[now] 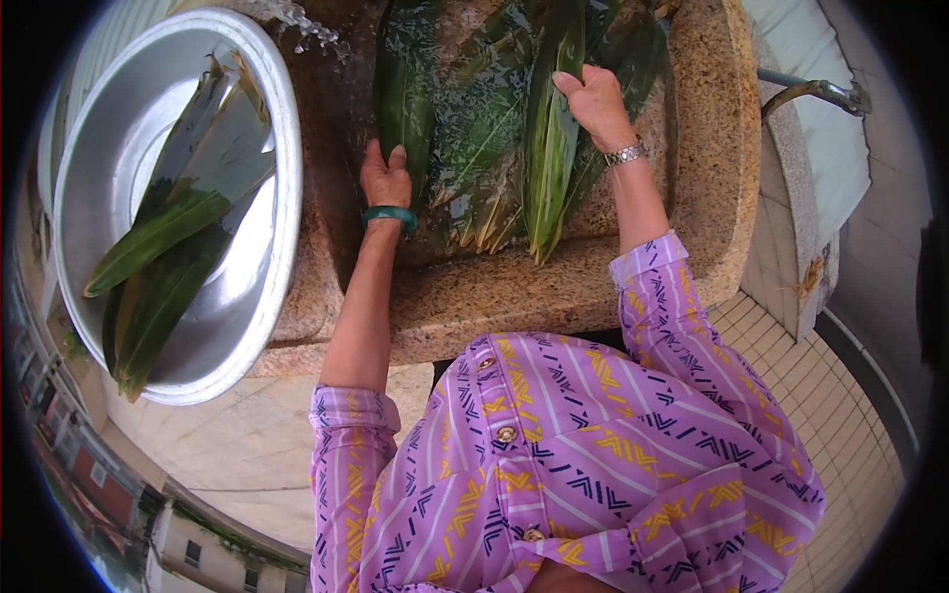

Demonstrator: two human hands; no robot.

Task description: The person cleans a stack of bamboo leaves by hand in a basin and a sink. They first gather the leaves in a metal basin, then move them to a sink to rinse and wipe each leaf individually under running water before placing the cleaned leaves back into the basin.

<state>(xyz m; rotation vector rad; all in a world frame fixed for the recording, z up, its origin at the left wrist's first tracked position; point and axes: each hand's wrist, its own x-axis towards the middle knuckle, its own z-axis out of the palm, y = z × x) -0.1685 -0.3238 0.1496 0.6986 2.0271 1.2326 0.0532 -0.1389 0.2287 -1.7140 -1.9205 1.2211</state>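
Observation:
My left hand (387, 184), with a green bangle at the wrist, is closed on the lower end of a broad, dark green leaf (405, 84) at the left of the stone sink (474, 311). In my right hand (596, 107), below which sits a metal watch, is a long bundle of green leaves (556, 148), pinched by its upper right edge. Between my hands, more wet leaves (484, 148) lie in the water, their pale brown stem ends pointing toward me. The fingertips of both hands are partly hidden.
At the left a large silver metal basin (282, 198) rests on the sink's edge, with several long leaves (183, 227) in it. Water (297, 22) splashes in the sink's far left corner. A metal tap (840, 96) with a hose stands beyond the right rim.

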